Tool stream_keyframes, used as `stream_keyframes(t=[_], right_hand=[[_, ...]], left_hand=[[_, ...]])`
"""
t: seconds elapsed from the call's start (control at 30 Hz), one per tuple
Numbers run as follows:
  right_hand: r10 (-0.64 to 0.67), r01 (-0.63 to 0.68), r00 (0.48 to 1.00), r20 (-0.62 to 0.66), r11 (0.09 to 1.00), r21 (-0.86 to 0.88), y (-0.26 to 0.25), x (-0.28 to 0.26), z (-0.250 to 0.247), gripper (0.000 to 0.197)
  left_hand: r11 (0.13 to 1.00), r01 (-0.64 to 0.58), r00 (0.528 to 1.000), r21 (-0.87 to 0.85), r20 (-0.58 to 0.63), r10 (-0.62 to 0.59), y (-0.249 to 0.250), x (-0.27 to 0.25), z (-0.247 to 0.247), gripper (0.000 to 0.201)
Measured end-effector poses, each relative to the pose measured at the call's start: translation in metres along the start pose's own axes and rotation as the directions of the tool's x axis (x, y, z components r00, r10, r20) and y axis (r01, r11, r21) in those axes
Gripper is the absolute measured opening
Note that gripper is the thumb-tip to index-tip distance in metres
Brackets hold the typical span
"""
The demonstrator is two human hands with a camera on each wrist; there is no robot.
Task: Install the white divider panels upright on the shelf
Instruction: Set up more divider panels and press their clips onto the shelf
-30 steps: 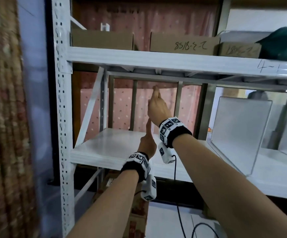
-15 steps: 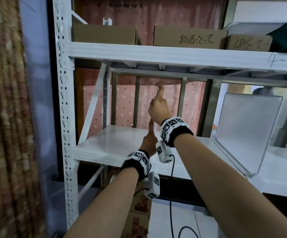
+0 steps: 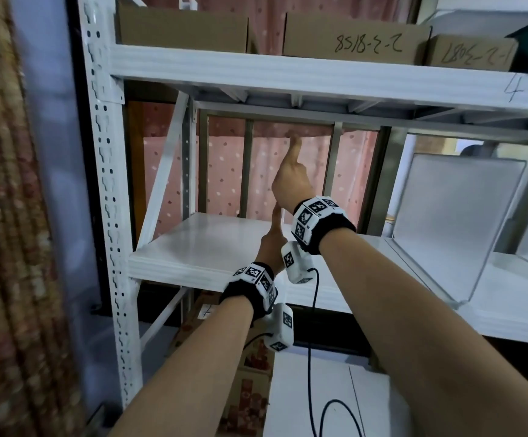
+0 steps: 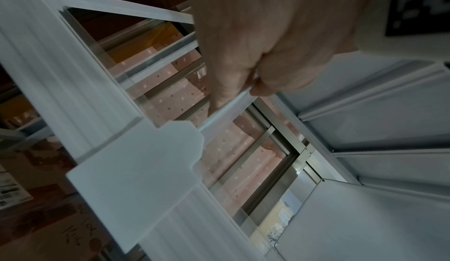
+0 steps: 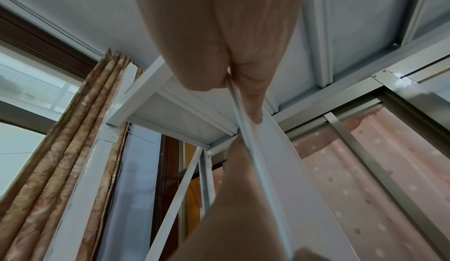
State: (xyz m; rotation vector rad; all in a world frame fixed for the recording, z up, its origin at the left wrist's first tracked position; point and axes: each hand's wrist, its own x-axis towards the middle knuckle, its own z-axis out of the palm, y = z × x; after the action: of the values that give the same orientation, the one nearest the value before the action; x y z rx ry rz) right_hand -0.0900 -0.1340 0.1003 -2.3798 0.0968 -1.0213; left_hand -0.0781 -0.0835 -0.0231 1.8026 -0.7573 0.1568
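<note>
A white divider panel (image 5: pixel 277 161) stands edge-on over the left bay of the middle shelf (image 3: pixel 205 244). My right hand (image 3: pixel 289 171) pinches its front edge high up, index finger stretched to the underside of the upper shelf (image 3: pixel 287 77). Lower down, my left hand (image 3: pixel 272 241) pinches the same thin edge (image 4: pixel 226 109). The panel's white foot tab (image 4: pixel 146 169) lies over the shelf's front lip (image 4: pixel 60 72). In the head view my hands hide most of the panel. A second divider panel (image 3: pixel 455 222) stands upright to the right.
A perforated white upright (image 3: pixel 105 184) and a diagonal brace (image 3: pixel 161 171) bound the bay on the left. Cardboard boxes (image 3: pixel 354 36) sit on the upper shelf. A patterned curtain (image 3: pixel 7 216) hangs at far left. Cartons (image 3: pixel 246 389) and a black cable (image 3: pixel 310 357) lie below.
Both hands keep their hold on the panel's edge in about the same place. Only the head view has tilted down a little.
</note>
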Motion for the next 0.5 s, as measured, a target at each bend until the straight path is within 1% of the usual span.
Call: stream_keyframes(t=[0.03, 0.1, 0.17, 0.2, 0.23, 0.27, 0.3, 0.33, 0.4, 0.47, 0.5], right_hand=[[-0.007, 0.007, 1.000, 0.019, 1.000, 0.012, 0.001, 0.000, -0.001, 0.084], [-0.039, 0.036, 0.997, 0.068, 0.998, 0.053, 0.003, -0.004, -0.008, 0.077], [-0.057, 0.049, 0.995, 0.078, 0.994, 0.099, 0.009, -0.011, -0.019, 0.067], [-0.049, 0.043, 0.997, 0.058, 0.994, 0.105, 0.014, -0.015, -0.026, 0.065], [-0.032, 0.029, 0.999, 0.023, 0.994, 0.104, 0.022, -0.019, -0.034, 0.064], [-0.012, 0.014, 1.000, -0.019, 0.995, 0.095, 0.029, -0.022, -0.042, 0.064], [0.011, -0.007, 0.998, -0.059, 0.998, 0.068, 0.037, -0.025, -0.048, 0.063], [0.034, -0.030, 0.995, -0.094, 0.999, 0.042, 0.048, -0.029, -0.059, 0.063], [0.082, -0.078, 0.986, -0.148, 0.996, 0.036, 0.067, -0.034, -0.081, 0.062], [0.110, -0.107, 0.975, -0.192, 0.994, 0.026, 0.083, -0.038, -0.110, 0.055], [0.107, -0.113, 0.967, -0.232, 0.994, -0.011, 0.091, -0.041, -0.128, 0.046]], left_hand=[[1.000, 0.012, 1.000, -0.022, -0.005, -0.013, 0.000, 0.000, 0.000, 0.078], [0.997, 0.010, 1.000, -0.079, -0.028, -0.012, 0.000, -0.002, 0.001, 0.075], [0.989, 0.067, 0.991, -0.135, -0.105, -0.081, 0.005, -0.004, -0.001, 0.065], [0.982, 0.084, 0.975, -0.170, -0.189, -0.116, 0.010, -0.005, -0.001, 0.054], [0.978, 0.077, 0.945, -0.195, -0.297, -0.134, 0.016, -0.006, 0.000, 0.046], [0.979, 0.052, 0.906, -0.197, -0.404, -0.129, 0.023, -0.007, 0.002, 0.041], [0.981, 0.026, 0.870, -0.190, -0.479, -0.116, 0.030, -0.008, 0.004, 0.038], [0.983, 0.007, 0.846, -0.185, -0.523, -0.104, 0.041, -0.014, 0.011, 0.033], [0.982, -0.013, 0.831, -0.190, -0.548, -0.095, 0.060, -0.024, 0.029, 0.023], [0.979, -0.026, 0.840, -0.201, -0.536, -0.088, 0.079, -0.030, 0.054, 0.016], [0.978, -0.030, 0.853, -0.206, -0.516, -0.082, 0.090, -0.032, 0.071, 0.013]])
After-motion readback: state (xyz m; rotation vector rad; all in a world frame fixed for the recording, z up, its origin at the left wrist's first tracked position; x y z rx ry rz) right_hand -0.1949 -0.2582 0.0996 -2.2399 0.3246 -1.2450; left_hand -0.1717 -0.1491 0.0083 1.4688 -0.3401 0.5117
